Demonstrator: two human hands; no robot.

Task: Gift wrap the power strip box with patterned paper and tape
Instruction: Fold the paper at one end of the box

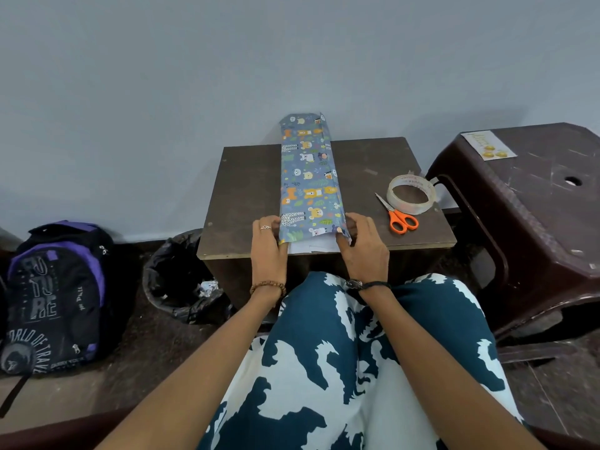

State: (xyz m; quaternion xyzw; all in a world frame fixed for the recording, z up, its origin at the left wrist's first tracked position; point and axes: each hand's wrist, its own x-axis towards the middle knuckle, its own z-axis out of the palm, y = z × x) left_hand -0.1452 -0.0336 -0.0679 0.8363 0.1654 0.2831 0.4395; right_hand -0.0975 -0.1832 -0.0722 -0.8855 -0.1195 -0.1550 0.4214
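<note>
You had the long, narrow power strip box, already sheathed in blue paper printed with cartoon animals, lying lengthwise down the middle of the small dark brown wooden desk, its far end reaching past the desk's back edge toward the grey wall. Your left hand pressed against the near left corner of the parcel and your right hand against the near right corner, the two set apart with the parcel's width between them, fingers curled onto the paper rather than closed around anything. At that near end a white strip showed below the printed paper; whether it was the box or the paper's plain underside, I could not tell. By the look of it you were on the end-closing step, with the long wrap done and the near end open. The next move probably called for creasing the side flaps inward, then freeing one hand for the roll of clear tape and the orange-handled scissors just right of the parcel.
</note>
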